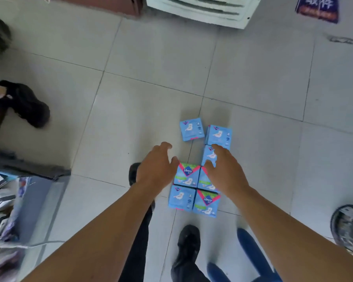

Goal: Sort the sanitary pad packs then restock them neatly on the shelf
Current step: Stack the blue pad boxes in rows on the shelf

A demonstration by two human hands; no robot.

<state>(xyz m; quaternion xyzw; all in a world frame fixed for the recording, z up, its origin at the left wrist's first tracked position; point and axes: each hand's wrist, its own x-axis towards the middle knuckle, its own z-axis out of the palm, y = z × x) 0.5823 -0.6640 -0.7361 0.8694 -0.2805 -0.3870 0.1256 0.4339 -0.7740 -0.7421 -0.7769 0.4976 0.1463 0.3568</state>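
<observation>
The packs lie flat on the tiled floor (pixel 151 98) just right of frame centre, and both hands hang over them with fingers spread and relaxed, gripping nothing. The left hand (pixel 154 167) sits at the left edge of the cluster, its fingertips pointing up-frame past the green pack (pixel 186 175). The right hand (pixel 225 171) is nearer the work: it lies across the right column, covering most of a second green pack (pixel 205 181) and part of a blue pack (pixel 208 155), so the packs run away from it toward the top of the frame. The cluster's long axis goes from lower centre up and slightly right. Counted, seven pack positions show: three green-topped ones, the third (pixel 206 203) at the lower right, and four plain blue, at lower left (pixel 180 197), under the right fingers, and two at the top (pixel 192 129) (pixel 218 135). The upper right one looks stacked, so more may hide beneath. No shelf can be picked out for certain.
</observation>
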